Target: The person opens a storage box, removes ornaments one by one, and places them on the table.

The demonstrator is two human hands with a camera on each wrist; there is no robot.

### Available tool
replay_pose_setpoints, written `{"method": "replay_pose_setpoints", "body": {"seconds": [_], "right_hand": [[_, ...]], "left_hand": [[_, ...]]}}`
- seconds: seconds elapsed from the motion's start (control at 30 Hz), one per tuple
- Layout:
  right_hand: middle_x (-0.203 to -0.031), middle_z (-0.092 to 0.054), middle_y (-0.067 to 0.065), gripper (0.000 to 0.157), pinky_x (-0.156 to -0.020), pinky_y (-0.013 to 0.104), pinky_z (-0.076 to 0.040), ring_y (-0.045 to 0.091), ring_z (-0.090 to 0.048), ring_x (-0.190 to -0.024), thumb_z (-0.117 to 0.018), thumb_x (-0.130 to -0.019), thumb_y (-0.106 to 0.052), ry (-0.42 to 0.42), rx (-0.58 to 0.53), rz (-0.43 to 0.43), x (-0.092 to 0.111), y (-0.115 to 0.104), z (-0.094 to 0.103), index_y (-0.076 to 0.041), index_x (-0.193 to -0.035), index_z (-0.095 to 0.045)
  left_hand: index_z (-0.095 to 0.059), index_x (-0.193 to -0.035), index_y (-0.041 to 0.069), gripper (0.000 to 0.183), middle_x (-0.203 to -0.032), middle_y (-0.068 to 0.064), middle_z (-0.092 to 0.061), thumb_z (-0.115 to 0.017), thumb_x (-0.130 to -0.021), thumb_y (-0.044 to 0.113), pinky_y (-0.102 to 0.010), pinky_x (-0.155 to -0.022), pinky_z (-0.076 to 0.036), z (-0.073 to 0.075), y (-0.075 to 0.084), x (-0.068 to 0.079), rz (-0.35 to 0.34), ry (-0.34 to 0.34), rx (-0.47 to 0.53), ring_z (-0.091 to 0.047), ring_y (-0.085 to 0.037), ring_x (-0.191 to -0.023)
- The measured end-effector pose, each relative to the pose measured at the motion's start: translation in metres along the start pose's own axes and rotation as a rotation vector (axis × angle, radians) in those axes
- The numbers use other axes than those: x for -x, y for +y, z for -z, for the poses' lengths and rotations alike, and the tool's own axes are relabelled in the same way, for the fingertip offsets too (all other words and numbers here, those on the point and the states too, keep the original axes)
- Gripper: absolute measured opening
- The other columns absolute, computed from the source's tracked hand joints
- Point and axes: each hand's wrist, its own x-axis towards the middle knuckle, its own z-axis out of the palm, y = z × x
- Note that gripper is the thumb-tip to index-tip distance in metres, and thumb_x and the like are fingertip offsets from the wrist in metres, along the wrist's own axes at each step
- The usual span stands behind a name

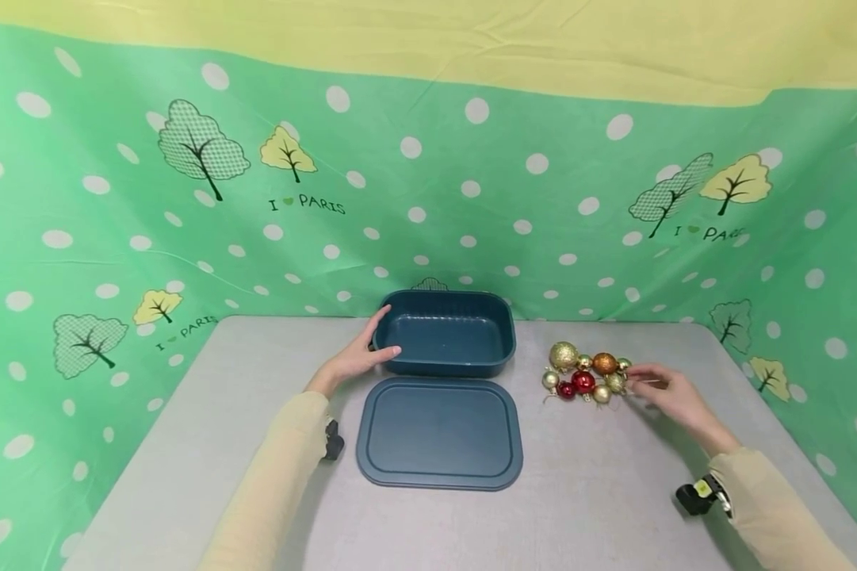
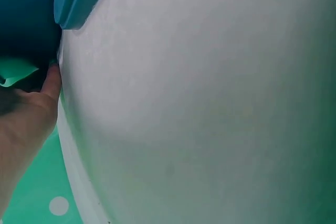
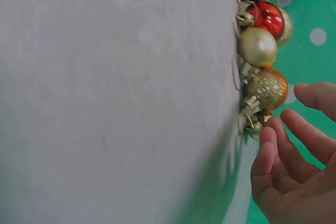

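Note:
A dark blue rectangular container point(image 1: 445, 369) stands at the back middle of the table, its inside facing up. My left hand point(image 1: 357, 353) rests against its left end, thumb along the front side and fingers stretched along the outer wall. In the left wrist view that hand point(image 2: 31, 111) shows only partly. To the right lies a cluster of Christmas baubles in red, gold and orange, among them a shiny red bauble point(image 1: 583, 382) and a glittery gold bauble point(image 3: 266, 88). Beside the cluster's right end hovers my right hand point(image 1: 674, 394), fingers loosely bent, holding nothing.
A blue lid point(image 1: 440, 434) lies flat on the grey table point(image 1: 578, 507) in front of the container. Green dotted cloth point(image 1: 442, 214) hangs behind the table and along both sides.

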Motion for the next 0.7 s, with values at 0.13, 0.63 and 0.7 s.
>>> {"method": "replay_pose_setpoints", "body": {"seconds": [0.13, 0.63, 0.7], "right_hand": [[-0.110, -0.060, 0.029, 0.040, -0.067, 0.031, -0.055, 0.012, -0.062, -0.084, -0.058, -0.097, -0.011, 0.020, -0.003, 0.013, 0.004, 0.001, 0.006, 0.015, -0.126, -0.049], [-0.107, -0.060, 0.030, 0.035, -0.064, 0.029, -0.054, 0.008, -0.061, -0.080, -0.054, -0.099, -0.010, 0.062, 0.045, 0.008, 0.027, 0.009, 0.017, 0.017, -0.122, -0.051], [-0.106, -0.060, 0.029, 0.035, -0.063, 0.030, -0.054, 0.008, -0.061, -0.078, -0.054, -0.099, -0.009, 0.066, 0.053, 0.014, 0.029, 0.011, 0.017, 0.017, -0.122, -0.052]], "left_hand": [[-0.002, -0.157, 0.023, 0.087, -0.161, -0.013, 0.004, -0.063, -0.095, 0.029, -0.062, -0.110, -0.014, 0.000, -0.002, 0.000, -0.007, 0.025, -0.014, -0.003, -0.039, -0.144], [-0.019, -0.156, 0.016, 0.068, -0.158, -0.018, -0.017, -0.054, -0.100, 0.033, -0.052, -0.110, -0.025, 0.001, -0.012, 0.014, -0.083, 0.101, -0.098, -0.024, -0.039, -0.140], [-0.020, -0.156, 0.016, 0.068, -0.156, -0.020, -0.021, -0.054, -0.100, 0.033, -0.051, -0.110, -0.027, 0.003, -0.015, 0.019, -0.090, 0.114, -0.093, -0.028, -0.040, -0.138]]}}
